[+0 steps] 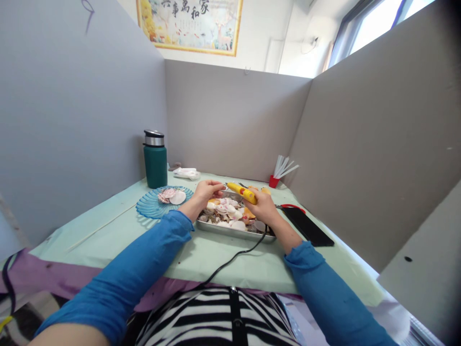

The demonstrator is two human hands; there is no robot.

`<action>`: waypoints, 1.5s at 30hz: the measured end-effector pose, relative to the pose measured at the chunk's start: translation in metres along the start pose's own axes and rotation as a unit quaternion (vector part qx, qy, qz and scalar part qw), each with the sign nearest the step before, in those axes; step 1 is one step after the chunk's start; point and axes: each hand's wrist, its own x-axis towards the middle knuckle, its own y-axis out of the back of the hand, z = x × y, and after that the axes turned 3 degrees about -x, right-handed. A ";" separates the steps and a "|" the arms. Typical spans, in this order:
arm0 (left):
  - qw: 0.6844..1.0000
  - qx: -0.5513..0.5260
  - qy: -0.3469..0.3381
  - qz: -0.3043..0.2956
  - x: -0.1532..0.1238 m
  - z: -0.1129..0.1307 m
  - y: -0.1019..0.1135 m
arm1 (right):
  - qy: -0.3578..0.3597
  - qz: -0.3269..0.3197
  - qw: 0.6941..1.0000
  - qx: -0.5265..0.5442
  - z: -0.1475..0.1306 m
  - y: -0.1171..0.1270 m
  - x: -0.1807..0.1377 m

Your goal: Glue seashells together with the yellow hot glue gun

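A metal tray (230,231) full of several seashells lies on the pale green table in front of me. My right hand (264,205) is closed round a yellow corded glue gun (243,192), its tip pointing left over the tray. My left hand (206,190) hovers over the tray's left end with fingers pinched together near the gun's tip; what they hold is too small to make out. The gun's black cord (234,256) runs down toward my lap.
A blue glass plate (151,207) with a few shells sits left of the tray. Behind it stands a green flask (155,160). A red cup of white sticks (274,181), white tissue (186,172), a black flat object (308,227) and grey partition walls surround the table.
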 end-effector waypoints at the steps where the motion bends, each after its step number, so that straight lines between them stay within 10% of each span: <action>1: 1.000 -0.001 0.001 -0.001 0.000 0.000 0.000 | 0.002 -0.001 1.000 0.001 0.000 0.000 0.000; 45: 1.000 0.012 0.009 0.005 -0.005 0.003 -0.003 | 0.002 -0.012 1.000 -0.008 -0.002 0.001 0.000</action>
